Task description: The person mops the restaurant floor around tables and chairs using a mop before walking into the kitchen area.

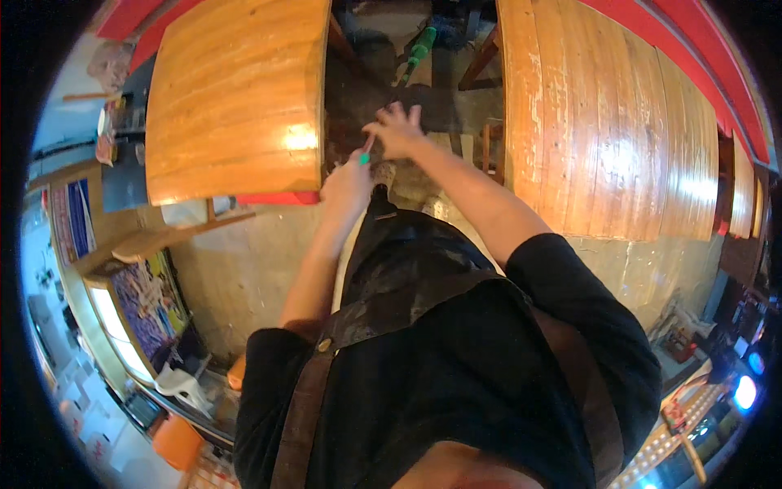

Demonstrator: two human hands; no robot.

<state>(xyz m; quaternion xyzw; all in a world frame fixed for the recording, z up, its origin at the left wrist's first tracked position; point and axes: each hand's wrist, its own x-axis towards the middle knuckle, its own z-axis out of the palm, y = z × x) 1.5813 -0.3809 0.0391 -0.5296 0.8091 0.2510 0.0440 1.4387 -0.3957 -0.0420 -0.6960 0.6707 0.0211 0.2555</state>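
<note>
My left hand (347, 183) is closed around the lower end of a long-handled tool, its green end (365, 159) showing above the fist. A thin reddish stretch of the pole rises from there. My right hand (398, 129) is beside the pole with fingers spread; whether it touches the pole is unclear. Farther up, in the gap between two tables, is a green section (421, 46) that looks like part of the same tool. Dark bluish, fringed material (451, 40) lies near it; shadow and blur hide whether it is the tool's head.
A varnished wooden table (238, 104) stands on the left, a longer one (586, 122) on the right. Wooden legs (479, 61) show in the gap. A wooden chair (183, 235), a white plastic chair (183, 388) and an orange seat (176, 441) are at the left.
</note>
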